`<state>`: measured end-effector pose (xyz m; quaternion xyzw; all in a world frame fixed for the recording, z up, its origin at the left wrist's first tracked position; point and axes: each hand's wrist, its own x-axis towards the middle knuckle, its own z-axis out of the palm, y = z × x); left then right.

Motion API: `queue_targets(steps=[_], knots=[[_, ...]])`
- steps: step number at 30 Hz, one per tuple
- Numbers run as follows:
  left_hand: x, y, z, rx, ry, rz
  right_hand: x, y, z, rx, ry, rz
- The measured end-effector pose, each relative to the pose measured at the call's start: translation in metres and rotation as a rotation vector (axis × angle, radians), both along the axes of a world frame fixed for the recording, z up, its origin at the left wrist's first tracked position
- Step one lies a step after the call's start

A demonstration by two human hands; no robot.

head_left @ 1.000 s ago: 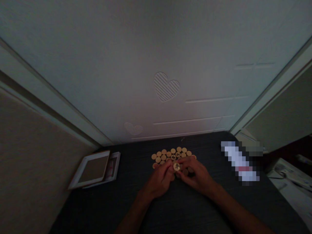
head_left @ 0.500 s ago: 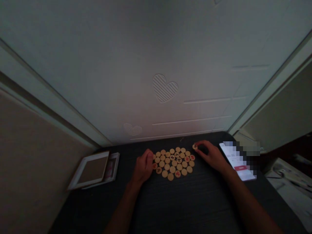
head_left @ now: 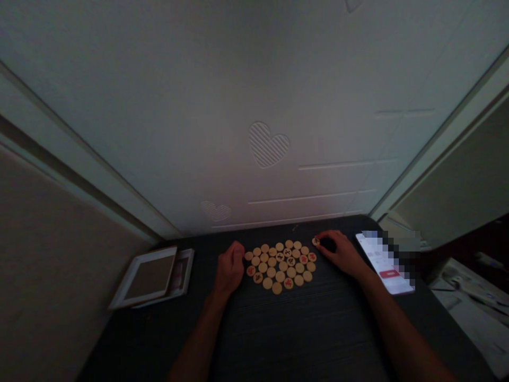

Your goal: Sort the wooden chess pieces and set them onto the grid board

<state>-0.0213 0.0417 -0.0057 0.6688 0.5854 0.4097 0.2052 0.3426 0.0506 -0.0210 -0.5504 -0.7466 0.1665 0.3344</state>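
Observation:
Round wooden xiangqi pieces [head_left: 280, 267], marked with red and black characters, lie flat in a tight cluster on the dark table [head_left: 302, 329]. My left hand [head_left: 229, 269] rests curled beside the cluster's left edge, touching or almost touching the nearest pieces. Its fingers hide anything inside them. At the cluster's upper right, my right hand [head_left: 340, 253] holds a single xiangqi piece [head_left: 316, 241] at its fingertips, just apart from the others.
A white-edged picture frame [head_left: 149, 278] lies on a second flat frame or box at the table's left. A smartphone [head_left: 384, 262] with a pixelated, lit screen lies on the right. The table's far side meets a white embossed door [head_left: 268, 106].
Both hands have moved apart from above the cluster, uncovering it. My left hand now rests at its left, while my right hand has gone to its upper right with a single piece.

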Motion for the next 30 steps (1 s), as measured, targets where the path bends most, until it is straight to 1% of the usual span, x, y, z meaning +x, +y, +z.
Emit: queue_targets(steps=[6, 12, 18, 21, 24, 27, 30], knots=[[0.000, 0.000, -0.001, -0.014, -0.020, -0.012, -0.002, -0.004, 0.003, -0.020, 0.048, -0.012], [0.000, 0.001, -0.002, -0.021, -0.008, -0.006, -0.007, -0.011, 0.010, -0.001, 0.107, -0.019], [0.001, 0.000, 0.001, -0.032, -0.001, 0.004, -0.022, -0.023, 0.025, -0.029, 0.102, 0.039], [0.001, 0.000, 0.001, -0.027, 0.001, 0.008, -0.027, -0.035, 0.031, -0.053, 0.089, 0.092], [0.000, 0.000, -0.001, -0.012, 0.009, 0.018, -0.029, -0.054, 0.029, -0.025, 0.085, 0.149], [0.000, 0.000, -0.003, 0.016, 0.028, 0.018, -0.031, -0.076, 0.022, 0.021, 0.061, 0.189], [0.002, -0.004, -0.004, 0.049, 0.053, 0.026, -0.034, -0.090, 0.014, 0.042, -0.016, 0.207]])
